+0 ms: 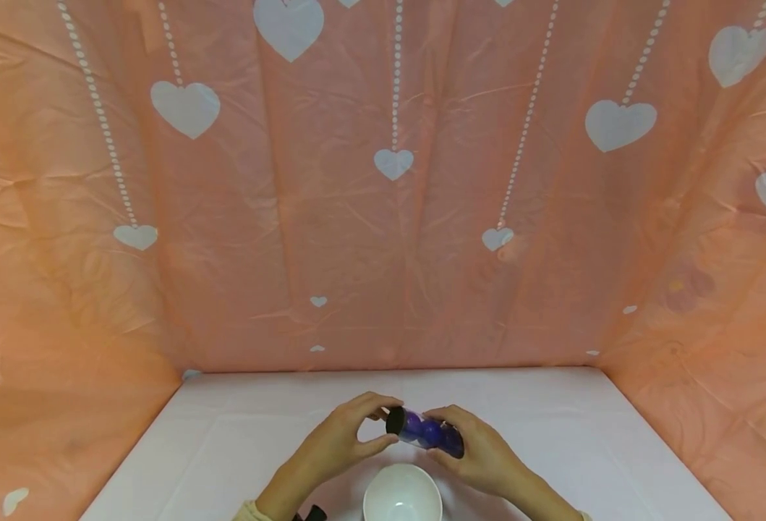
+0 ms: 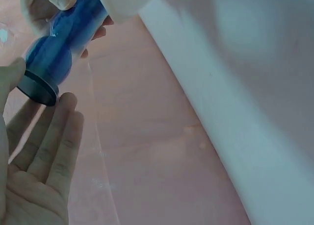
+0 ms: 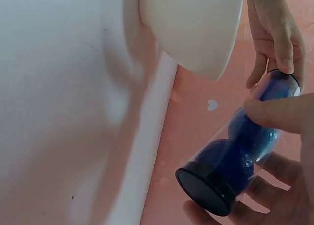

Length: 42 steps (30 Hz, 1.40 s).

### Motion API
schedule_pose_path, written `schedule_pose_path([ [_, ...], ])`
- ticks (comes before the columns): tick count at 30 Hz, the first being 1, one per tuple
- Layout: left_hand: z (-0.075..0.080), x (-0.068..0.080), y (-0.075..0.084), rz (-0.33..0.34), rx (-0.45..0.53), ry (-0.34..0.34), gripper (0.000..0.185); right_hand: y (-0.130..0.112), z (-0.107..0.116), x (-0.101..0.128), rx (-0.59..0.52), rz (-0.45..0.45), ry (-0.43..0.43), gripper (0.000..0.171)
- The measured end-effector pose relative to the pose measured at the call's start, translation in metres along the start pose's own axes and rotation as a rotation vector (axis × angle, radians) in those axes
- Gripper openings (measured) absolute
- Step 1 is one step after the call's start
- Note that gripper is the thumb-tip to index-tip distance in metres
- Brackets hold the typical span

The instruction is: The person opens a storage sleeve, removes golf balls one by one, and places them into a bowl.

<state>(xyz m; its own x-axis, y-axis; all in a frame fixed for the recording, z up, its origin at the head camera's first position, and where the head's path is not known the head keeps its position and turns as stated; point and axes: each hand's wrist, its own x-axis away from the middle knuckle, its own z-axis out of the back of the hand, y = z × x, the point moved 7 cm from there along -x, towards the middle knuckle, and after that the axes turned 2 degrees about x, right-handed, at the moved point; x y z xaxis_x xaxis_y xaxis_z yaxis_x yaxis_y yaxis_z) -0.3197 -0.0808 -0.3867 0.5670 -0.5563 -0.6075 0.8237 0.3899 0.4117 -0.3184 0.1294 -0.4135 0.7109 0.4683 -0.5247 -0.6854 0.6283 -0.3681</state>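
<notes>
A clear tube (image 1: 430,432) filled with blue balls lies sideways in the air between both hands, a black cap on each end. My left hand (image 1: 383,423) pinches the left black cap (image 1: 393,420) between thumb and fingers; the left wrist view shows that cap (image 2: 37,87) between the thumb and fingertips of the left hand (image 2: 39,86). My right hand (image 1: 453,435) wraps round the tube's other end. In the right wrist view, its thumb lies on top of the tube (image 3: 245,141) and its fingers curl underneath. A white bowl (image 1: 402,495) stands just below the tube.
The hands work over a white table (image 1: 226,441) near its front edge. Peach sheeting with white hearts (image 1: 383,217) walls in the back and both sides. A dark wrist-worn device (image 1: 311,514) shows by the left forearm.
</notes>
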Motion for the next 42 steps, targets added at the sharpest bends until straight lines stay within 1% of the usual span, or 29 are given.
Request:
schedule_pose_path([
  [4, -0.0025, -0.001, -0.0031, 0.037, 0.131, -0.006, 0.044, 0.0002, -0.0011, 0.0007, -0.021, 0.0, -0.007, 0.049],
  [7, -0.0036, -0.0009, -0.0056, 0.07, 0.183, 0.001, 0.04, 0.0016, -0.0022, 0.0002, -0.042, -0.017, -0.027, 0.052],
  [9, -0.0033, -0.0005, -0.0061, 0.077, 0.191, 0.009, 0.039, 0.003, -0.0024, -0.0008, -0.046, -0.032, -0.037, 0.052],
  [11, -0.0028, -0.0006, -0.0057, 0.065, 0.182, 0.013, 0.039, 0.0048, -0.0023, -0.0015, -0.04, -0.049, -0.041, 0.052],
  [13, -0.0025, -0.0007, -0.0047, 0.039, 0.173, 0.004, 0.043, 0.0061, -0.0019, -0.0018, -0.029, -0.056, -0.037, 0.05],
  [17, -0.0021, -0.0009, -0.0008, -0.042, 0.15, -0.023, 0.051, 0.0074, -0.002, -0.0015, -0.006, -0.042, -0.028, 0.047],
  [20, -0.0013, -0.0007, 0.0015, -0.075, 0.133, -0.037, 0.052, 0.0075, -0.0028, -0.0013, -0.007, -0.025, -0.039, 0.045],
  [26, 0.0009, 0.0004, 0.0007, -0.049, 0.136, -0.062, 0.052, 0.0064, -0.0042, -0.0015, -0.056, -0.01, -0.1, 0.043],
  [29, 0.0023, 0.0005, 0.0001, -0.041, 0.147, -0.066, 0.052, 0.005, -0.0043, -0.0014, -0.062, 0.006, -0.109, 0.044],
  [31, 0.0031, 0.0009, -0.0007, -0.028, 0.161, -0.07, 0.052, 0.0046, -0.005, -0.0015, -0.063, 0.013, -0.112, 0.043],
  [34, 0.0028, 0.0008, -0.0036, 0.014, 0.214, -0.09, 0.05, 0.0035, -0.0048, -0.0018, -0.06, 0.02, -0.109, 0.042],
  [36, 0.0012, 0.0004, -0.0055, 0.029, 0.245, -0.098, 0.049, 0.0032, -0.0041, -0.0019, -0.056, 0.022, -0.103, 0.041],
  [38, -0.0012, -0.0003, -0.0066, 0.025, 0.262, -0.102, 0.05, 0.0024, -0.0032, -0.002, -0.049, 0.027, -0.095, 0.041],
  [42, -0.0032, -0.0012, -0.0065, -0.012, 0.241, -0.08, 0.055, 0.0019, -0.0036, -0.0021, -0.038, 0.031, -0.101, 0.042],
])
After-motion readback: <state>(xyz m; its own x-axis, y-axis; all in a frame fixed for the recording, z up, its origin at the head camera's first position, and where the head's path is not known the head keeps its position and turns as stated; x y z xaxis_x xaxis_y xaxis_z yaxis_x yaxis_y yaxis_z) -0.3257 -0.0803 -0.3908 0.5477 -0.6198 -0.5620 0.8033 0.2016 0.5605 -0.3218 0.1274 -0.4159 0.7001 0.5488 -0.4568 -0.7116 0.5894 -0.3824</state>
